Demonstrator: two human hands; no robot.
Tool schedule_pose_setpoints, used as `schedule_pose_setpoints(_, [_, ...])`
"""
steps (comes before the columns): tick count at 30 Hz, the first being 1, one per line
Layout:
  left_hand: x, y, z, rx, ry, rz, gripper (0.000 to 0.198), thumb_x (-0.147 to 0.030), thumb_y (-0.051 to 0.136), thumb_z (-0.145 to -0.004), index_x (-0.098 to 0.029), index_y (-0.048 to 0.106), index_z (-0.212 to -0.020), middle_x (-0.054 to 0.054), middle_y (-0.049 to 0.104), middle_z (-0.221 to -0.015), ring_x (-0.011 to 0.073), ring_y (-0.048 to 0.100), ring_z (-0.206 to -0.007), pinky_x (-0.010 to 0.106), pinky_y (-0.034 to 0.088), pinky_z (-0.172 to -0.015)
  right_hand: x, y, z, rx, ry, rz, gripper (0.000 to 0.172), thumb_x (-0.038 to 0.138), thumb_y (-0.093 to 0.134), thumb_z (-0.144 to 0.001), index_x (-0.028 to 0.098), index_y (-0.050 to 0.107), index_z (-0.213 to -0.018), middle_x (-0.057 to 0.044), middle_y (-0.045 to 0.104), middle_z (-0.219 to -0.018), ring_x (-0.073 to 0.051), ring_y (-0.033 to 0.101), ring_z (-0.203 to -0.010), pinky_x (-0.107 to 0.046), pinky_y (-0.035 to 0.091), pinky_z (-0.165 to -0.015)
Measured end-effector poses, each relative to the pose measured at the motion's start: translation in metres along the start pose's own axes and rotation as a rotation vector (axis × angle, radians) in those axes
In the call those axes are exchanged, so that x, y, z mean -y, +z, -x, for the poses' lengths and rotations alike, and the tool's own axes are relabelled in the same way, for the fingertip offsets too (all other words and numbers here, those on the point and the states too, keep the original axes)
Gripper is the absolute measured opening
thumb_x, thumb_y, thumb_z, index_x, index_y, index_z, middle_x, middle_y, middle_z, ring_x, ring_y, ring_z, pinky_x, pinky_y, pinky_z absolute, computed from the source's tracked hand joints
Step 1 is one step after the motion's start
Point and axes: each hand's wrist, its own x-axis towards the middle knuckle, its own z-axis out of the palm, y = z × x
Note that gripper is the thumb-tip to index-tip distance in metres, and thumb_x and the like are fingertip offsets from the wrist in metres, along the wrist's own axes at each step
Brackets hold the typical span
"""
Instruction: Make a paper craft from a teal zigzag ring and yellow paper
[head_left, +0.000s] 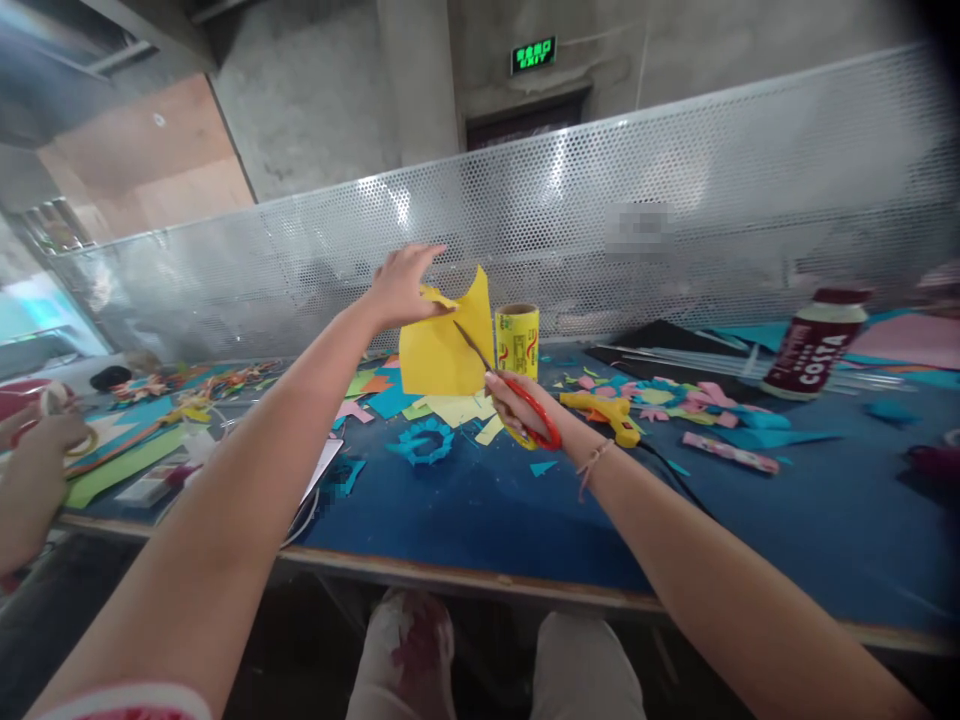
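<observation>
My left hand [409,288] pinches the top edge of a yellow paper sheet [442,355], holding it upright above the table. A pair of scissors [536,405] with red and yellow handles is gripped in my right hand [514,405]. Their dark blades point up and left against the sheet, where a cut flap stands up at the right. Behind my right hand is a yellow printed roll of tape [517,340]. Below the sheet lies a blue folded-paper ring [421,440] among paper scraps.
A yellow glue gun [606,415] with a black cord lies right of my hand. Farther right are pink and blue paper pieces [705,400] and a COSTA bottle [816,345]. A perforated metal panel [315,260] backs the blue table [480,520]. Another person's hand [56,440] is at far left.
</observation>
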Motion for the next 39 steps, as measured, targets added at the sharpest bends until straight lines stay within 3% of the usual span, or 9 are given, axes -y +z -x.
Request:
schedule_pose_setpoints(4, [0.002,0.009,0.019,-0.135,-0.061,0.023,0.069,-0.022,0.061,-0.064,-0.02,0.034,-0.128,0.01,0.03,-0.135,0.0302,0.022,-0.127,0.047,0.017,-0.104,-0.004,-0.004,-0.005,-0.061,0.199,-0.375,0.044,0.064,0.044,-0.073,0.02,0.041,-0.073,0.008,0.034,-0.049,-0.003,0.027,-0.031,-0.017,0.023,-0.028])
schedule_pose_setpoints(6, [0.001,0.024,0.036,-0.163,-0.268,0.178,0.054,-0.023,0.06,-0.064,-0.018,0.047,-0.116,0.011,0.044,-0.125,0.0285,0.035,-0.12,0.045,0.026,-0.101,-0.009,-0.008,-0.008,-0.088,0.272,-0.478,0.047,0.066,0.045,-0.072,0.019,0.041,-0.07,0.007,0.035,-0.047,-0.003,0.025,-0.031,-0.016,0.021,-0.027])
schedule_pose_setpoints(8, [-0.002,0.045,0.053,0.034,-0.564,0.476,0.029,-0.034,0.053,-0.071,-0.015,0.059,-0.093,0.012,0.06,-0.097,0.0268,0.053,-0.1,0.044,0.039,-0.09,-0.013,-0.011,-0.011,-0.113,0.325,-0.544,0.049,0.067,0.044,-0.071,0.019,0.039,-0.064,0.006,0.035,-0.047,-0.002,0.025,-0.03,-0.016,0.02,-0.027])
schedule_pose_setpoints(12, [-0.011,0.091,0.076,0.526,-0.927,1.104,0.049,-0.056,0.048,-0.071,-0.01,0.06,-0.078,0.017,0.064,-0.078,0.0246,0.062,-0.079,0.037,0.048,-0.075,-0.015,-0.011,-0.012,-0.14,0.355,-0.605,0.051,0.067,0.044,-0.071,0.019,0.035,-0.058,0.006,0.035,-0.043,-0.002,0.025,-0.03,-0.017,0.02,-0.026])
schedule_pose_setpoints(21, [-0.028,0.135,0.075,0.475,-1.172,1.816,0.057,-0.058,0.051,-0.07,-0.008,0.051,-0.096,0.009,0.059,-0.074,0.014,0.057,-0.058,0.025,0.049,-0.052,-0.009,-0.009,-0.01,-0.093,0.305,-0.619,0.05,0.066,0.039,-0.074,0.02,0.035,-0.057,0.006,0.032,-0.038,-0.004,0.023,-0.03,-0.018,0.019,-0.029])
schedule_pose_setpoints(25, [-0.035,0.137,0.071,0.102,-1.163,1.69,0.033,-0.029,0.069,-0.064,-0.015,0.052,-0.089,0.0,0.056,-0.069,0.0033,0.041,-0.042,0.015,0.033,-0.037,-0.007,-0.007,-0.01,-0.104,0.256,-0.598,0.048,0.065,0.039,-0.075,0.02,0.035,-0.058,0.006,0.033,-0.038,-0.004,0.022,-0.03,-0.019,0.019,-0.029])
schedule_pose_setpoints(30, [-0.033,0.132,0.059,-0.385,-0.942,1.621,0.035,-0.009,0.064,-0.061,-0.017,0.051,-0.092,0.003,0.061,-0.085,0.0095,0.058,-0.064,0.02,0.046,-0.055,-0.009,-0.001,-0.009,-0.138,0.2,-0.53,0.044,0.062,0.045,-0.074,0.02,0.038,-0.061,0.007,0.035,-0.041,-0.005,0.026,-0.03,-0.018,0.02,-0.029])
schedule_pose_setpoints(33, [-0.023,0.128,0.055,-0.56,-0.741,1.55,0.043,-0.007,0.062,-0.058,-0.02,0.048,-0.096,0.004,0.061,-0.096,0.015,0.061,-0.078,0.028,0.05,-0.065,-0.013,0.001,-0.008,-0.146,0.137,-0.491,0.038,0.058,0.047,-0.075,0.021,0.043,-0.071,0.007,0.039,-0.045,-0.005,0.028,-0.03,-0.018,0.022,-0.03])
schedule_pose_setpoints(39, [-0.001,0.129,0.058,-0.706,-0.646,1.35,0.048,-0.007,0.064,-0.053,-0.021,0.042,-0.094,0.005,0.057,-0.102,0.0166,0.061,-0.083,0.031,0.053,-0.066,-0.01,0.0,-0.004,-0.097,0.06,-0.377,0.034,0.054,0.046,-0.078,0.021,0.044,-0.075,0.008,0.037,-0.046,-0.005,0.029,-0.031,-0.019,0.023,-0.031])
